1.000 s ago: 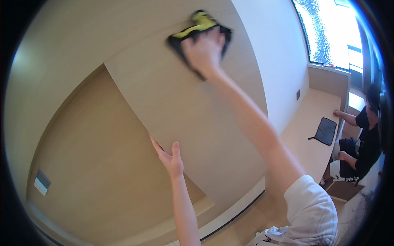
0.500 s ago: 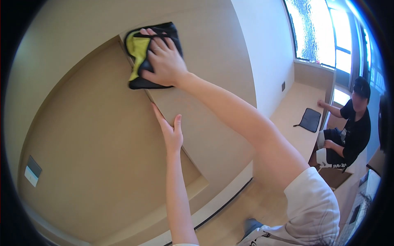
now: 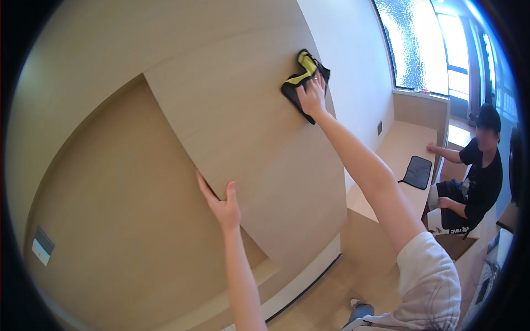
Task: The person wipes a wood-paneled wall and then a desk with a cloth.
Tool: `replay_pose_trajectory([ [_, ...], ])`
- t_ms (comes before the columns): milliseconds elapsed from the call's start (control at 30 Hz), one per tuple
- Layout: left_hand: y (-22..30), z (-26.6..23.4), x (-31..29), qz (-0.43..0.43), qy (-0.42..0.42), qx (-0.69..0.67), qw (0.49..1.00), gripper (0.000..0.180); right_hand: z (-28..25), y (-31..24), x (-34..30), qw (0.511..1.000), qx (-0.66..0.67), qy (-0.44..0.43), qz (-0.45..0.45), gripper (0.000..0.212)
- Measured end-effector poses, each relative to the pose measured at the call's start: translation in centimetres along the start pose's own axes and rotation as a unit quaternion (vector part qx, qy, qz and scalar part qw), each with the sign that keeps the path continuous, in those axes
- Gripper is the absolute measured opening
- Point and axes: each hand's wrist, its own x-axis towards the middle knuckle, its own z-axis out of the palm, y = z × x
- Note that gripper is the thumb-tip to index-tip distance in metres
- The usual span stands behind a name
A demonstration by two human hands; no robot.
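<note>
My right hand (image 3: 312,97) presses a black and yellow cloth (image 3: 302,78) flat against the upper right part of a light wooden panel (image 3: 248,138). The arm reaches up and across the panel. My left hand (image 3: 222,203) grips the panel's left edge lower down, fingers wrapped around the edge and thumb on the front face. To the left of that edge lies a recessed wooden surface (image 3: 110,209).
A person in black (image 3: 476,176) sits at the right by a wooden desk (image 3: 397,149) with a dark mat (image 3: 417,171) on it. A frosted window (image 3: 417,44) is above. A small wall plate (image 3: 42,244) sits at the lower left. Wooden floor below.
My right hand has swept the cloth from the panel's upper left corner across to its upper right. My left hand stays on the panel's edge.
</note>
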Motion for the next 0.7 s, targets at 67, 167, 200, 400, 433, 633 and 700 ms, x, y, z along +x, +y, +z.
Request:
replay_pose_trajectory([
  [67, 0.1, 0.0, -0.5, -0.004, 0.01, -0.028, 1.0, 0.078, 0.0, 3.8, -0.3, 0.996, -0.066, -0.028, 0.045, 0.056],
  [167, -0.1, 0.9, -0.4, -0.04, 0.03, -0.022, 0.998, 0.084, -0.3, 7.4, -2.6, 0.987, 0.041, -0.007, 0.157, 0.053],
  [200, -0.3, 0.4, -0.4, -0.04, 0.03, -0.011, 0.999, 0.085, -0.5, 6.9, -4.7, 0.976, 0.071, -0.022, 0.206, 0.052],
  [400, -0.4, -0.2, -1.0, -0.063, 0.048, -0.007, 0.997, 0.085, -3.3, 1.1, -19.2, 0.994, 0.087, -0.062, 0.032, 0.068],
  [433, -0.5, -0.4, -1.0, -0.062, 0.046, -0.001, 0.997, 0.085, -4.3, 0.6, -19.1, 0.992, 0.078, -0.096, 0.012, 0.074],
  [633, -0.7, -1.4, -1.4, -0.055, 0.055, 0.023, 0.997, 0.081, -2.6, 3.3, -9.8, 0.994, 0.036, -0.051, -0.092, 0.069],
  [700, -0.6, -1.3, -1.4, -0.065, 0.063, 0.018, 0.996, 0.081, 0.1, 4.1, -1.9, 0.996, -0.008, 0.009, -0.09, 0.059],
])
